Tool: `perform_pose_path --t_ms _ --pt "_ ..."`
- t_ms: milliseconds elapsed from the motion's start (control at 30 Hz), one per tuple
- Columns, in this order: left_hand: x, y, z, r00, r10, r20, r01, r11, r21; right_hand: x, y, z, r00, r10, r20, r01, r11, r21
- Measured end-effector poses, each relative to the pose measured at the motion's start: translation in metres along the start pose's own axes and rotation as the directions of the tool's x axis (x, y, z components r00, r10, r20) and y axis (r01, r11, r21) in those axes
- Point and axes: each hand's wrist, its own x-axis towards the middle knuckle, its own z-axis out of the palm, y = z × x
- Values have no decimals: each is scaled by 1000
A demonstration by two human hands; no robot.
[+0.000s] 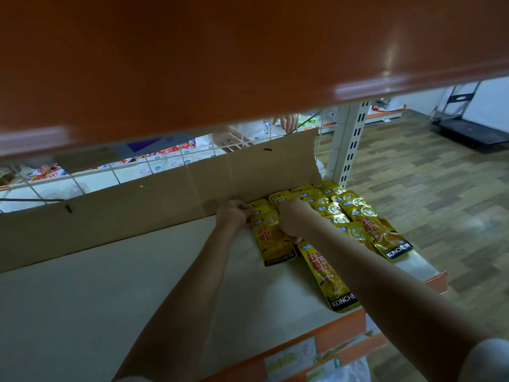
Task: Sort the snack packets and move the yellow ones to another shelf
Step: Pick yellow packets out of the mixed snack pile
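Several yellow snack packets with black "KONCHEW" bottoms lie in overlapping rows at the right end of a pale shelf board. My left hand grips the top left edge of one yellow packet near the shelf's back. My right hand holds the same packet's right side with curled fingers. Another yellow packet lies loose nearer the front edge, partly under my right forearm.
A brown cardboard sheet stands along the back of the shelf against a wire grid. An orange shelf hangs overhead. Behind the grid, another person's hands and red-white packets show. Wooden floor lies to the right.
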Motion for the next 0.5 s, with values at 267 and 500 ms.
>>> perform_pose_path --t_ms 267,500 --pt "-8 0 -1 995 76 -69 -63 983 175 -11 -5 -1 996 -3 -88 2 1000 -14" --pt "-19 6 -5 990 108 -92 -83 968 235 -11 -2 -15 987 -41 -157 47 998 34"
